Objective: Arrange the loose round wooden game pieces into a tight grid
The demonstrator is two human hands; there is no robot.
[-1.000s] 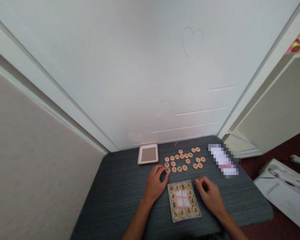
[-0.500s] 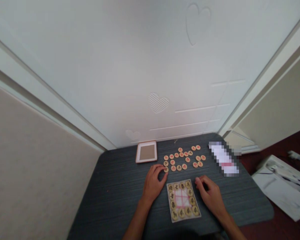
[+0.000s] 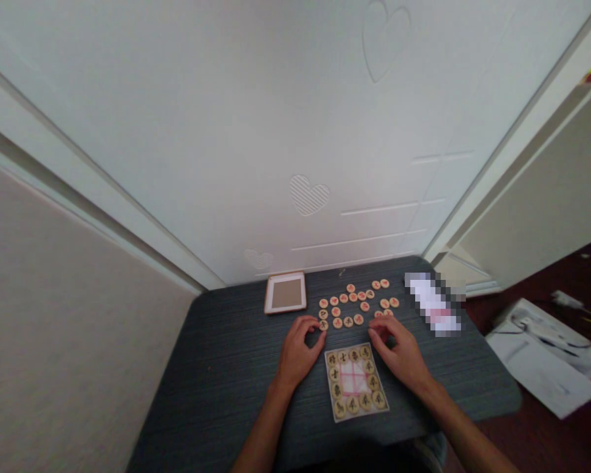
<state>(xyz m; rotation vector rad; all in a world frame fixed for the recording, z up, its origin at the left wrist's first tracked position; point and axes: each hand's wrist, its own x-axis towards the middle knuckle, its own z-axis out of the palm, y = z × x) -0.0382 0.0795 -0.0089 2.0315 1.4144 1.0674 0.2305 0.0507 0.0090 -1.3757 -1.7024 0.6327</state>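
Observation:
My left hand (image 3: 299,348) has its thumb and index finger on either side of a round wooden piece (image 3: 324,325) with a black character, lying on the dark table. To the right, my right hand (image 3: 394,348) hovers near the lower edge of the loose pieces, its thumb and fingertips close together; anything between them is too small to make out. Between my hands lies a square tray (image 3: 357,416) with black-character pieces around its border and a pink-lined white middle. Loose pieces, mostly with red characters, such as a red piece (image 3: 358,319), are spread beyond it.
A shallow square lid (image 3: 267,303) lies at the back of the table (image 3: 217,368), by the white panel. At the right is a blurred, pale object (image 3: 431,303). A white box (image 3: 546,358) is on the floor at the right.
My right hand has moved left and away from me, up to the loose pieces. My left hand stays at the same piece. The whole view has shifted slightly.

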